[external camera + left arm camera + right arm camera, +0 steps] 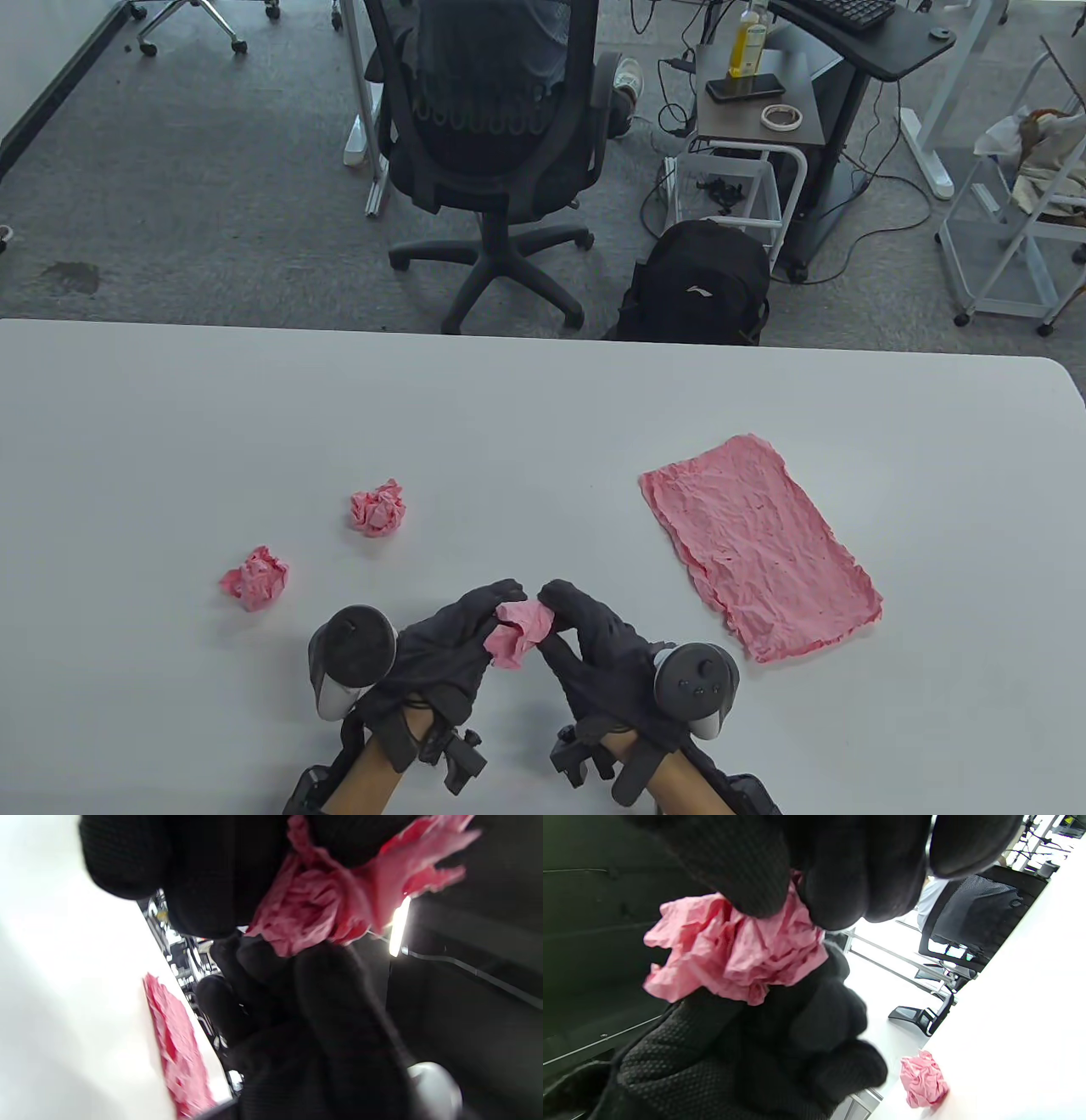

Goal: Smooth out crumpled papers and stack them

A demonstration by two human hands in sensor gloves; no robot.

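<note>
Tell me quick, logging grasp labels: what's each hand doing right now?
Left hand: pinching the crumpled pink paper.
Right hand: pinching the same paper from its other side.

both hands — left hand (450,641), right hand (594,649) — pinch one crumpled pink paper (517,632).

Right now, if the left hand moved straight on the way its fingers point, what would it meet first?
The left hand points toward the right hand; it would first meet the crumpled paper both hold, then probably that hand's fingers.

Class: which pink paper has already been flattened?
The flat pink sheet on the table's right; two balls lie crumpled, another is held.
</note>
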